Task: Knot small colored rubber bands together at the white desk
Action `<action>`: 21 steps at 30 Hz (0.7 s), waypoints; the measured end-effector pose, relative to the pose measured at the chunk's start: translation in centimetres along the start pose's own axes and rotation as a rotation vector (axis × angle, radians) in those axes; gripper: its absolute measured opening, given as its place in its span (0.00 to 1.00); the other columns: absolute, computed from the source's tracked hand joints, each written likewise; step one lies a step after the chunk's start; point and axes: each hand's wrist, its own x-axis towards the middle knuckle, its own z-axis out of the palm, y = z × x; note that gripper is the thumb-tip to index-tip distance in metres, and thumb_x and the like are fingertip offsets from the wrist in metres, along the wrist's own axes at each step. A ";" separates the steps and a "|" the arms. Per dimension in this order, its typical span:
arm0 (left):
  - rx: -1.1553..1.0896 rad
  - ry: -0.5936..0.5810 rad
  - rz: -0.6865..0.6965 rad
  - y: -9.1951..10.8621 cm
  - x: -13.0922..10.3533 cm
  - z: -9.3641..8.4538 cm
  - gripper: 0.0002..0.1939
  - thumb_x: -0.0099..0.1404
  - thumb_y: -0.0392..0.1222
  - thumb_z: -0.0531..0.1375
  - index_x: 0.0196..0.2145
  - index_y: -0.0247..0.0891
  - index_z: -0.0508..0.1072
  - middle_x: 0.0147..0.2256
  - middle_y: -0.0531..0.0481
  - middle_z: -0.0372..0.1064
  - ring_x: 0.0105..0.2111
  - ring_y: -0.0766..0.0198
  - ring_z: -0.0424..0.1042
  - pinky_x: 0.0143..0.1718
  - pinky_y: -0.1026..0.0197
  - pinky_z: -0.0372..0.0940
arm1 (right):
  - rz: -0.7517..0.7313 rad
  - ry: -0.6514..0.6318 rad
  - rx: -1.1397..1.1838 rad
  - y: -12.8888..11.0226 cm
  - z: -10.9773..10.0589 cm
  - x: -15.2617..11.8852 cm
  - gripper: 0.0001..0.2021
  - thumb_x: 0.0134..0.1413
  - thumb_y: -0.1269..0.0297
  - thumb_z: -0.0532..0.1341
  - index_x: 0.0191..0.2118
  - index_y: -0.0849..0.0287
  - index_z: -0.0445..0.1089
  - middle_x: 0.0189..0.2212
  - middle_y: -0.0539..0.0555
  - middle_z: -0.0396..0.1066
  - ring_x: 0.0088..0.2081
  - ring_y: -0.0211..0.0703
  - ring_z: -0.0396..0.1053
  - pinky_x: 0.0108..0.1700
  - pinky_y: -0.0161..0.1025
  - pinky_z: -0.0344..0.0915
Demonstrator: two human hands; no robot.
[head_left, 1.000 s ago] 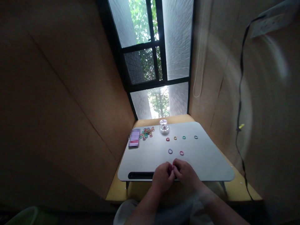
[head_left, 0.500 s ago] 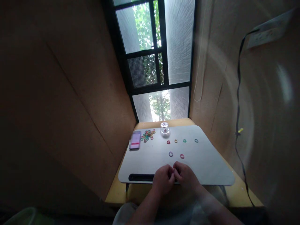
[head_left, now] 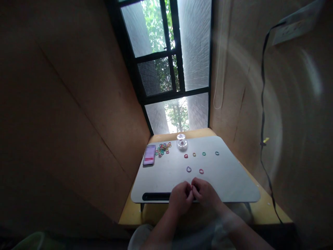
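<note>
Only our view shifts slightly; our left hand [head_left: 180, 198] and right hand [head_left: 205, 192] stay pinched together, contents unclear. Six bands [head_left: 185, 157] lie singly on the white table [head_left: 234, 184]; a pile [head_left: 162, 148] remains.

Loose bands: 6 total, 1 red band [head_left: 186, 157], 1 yellow band [head_left: 194, 155], 1 green band [head_left: 204, 155], 1 bluish band [head_left: 216, 154], 1 purple band [head_left: 187, 170], 1 pink band [head_left: 201, 173]; plus 1 heap of bands [head_left: 162, 149], too tangled to count. Hands: 2, left hand [head_left: 181, 198] and right hand [head_left: 206, 193]. Also 1 phone [head_left: 149, 155], 1 clear jar [head_left: 182, 144], 1 white desk [head_left: 229, 180], 1 window [head_left: 196, 52], 1 cable [head_left: 263, 104].
</note>
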 end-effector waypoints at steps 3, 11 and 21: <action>0.012 0.006 0.009 0.1 0.0 0.0 0.07 0.65 0.41 0.55 0.29 0.39 0.68 0.26 0.54 0.66 0.27 0.66 0.62 0.29 0.63 0.51 | -0.001 0.006 -0.003 -0.1 -0.1 0.0 0.06 0.55 0.68 0.53 0.28 0.57 0.63 0.24 0.49 0.67 0.28 0.39 0.64 0.32 0.34 0.54; 0.044 -0.014 0.015 0.4 0.1 0.0 0.06 0.64 0.40 0.55 0.30 0.39 0.69 0.26 0.53 0.66 0.27 0.65 0.63 0.30 0.63 0.53 | -0.002 -0.015 0.018 -0.3 -0.5 -0.1 0.04 0.54 0.70 0.54 0.29 0.57 0.64 0.25 0.49 0.67 0.28 0.38 0.63 0.32 0.34 0.53; 0.100 -0.051 -0.005 -0.4 0.9 0.6 0.09 0.65 0.42 0.55 0.27 0.39 0.66 0.24 0.54 0.64 0.25 0.66 0.62 0.28 0.63 0.52 | 0.018 -0.062 0.045 0.0 -1.0 0.6 0.03 0.53 0.69 0.55 0.30 0.57 0.64 0.25 0.49 0.67 0.28 0.38 0.62 0.31 0.34 0.51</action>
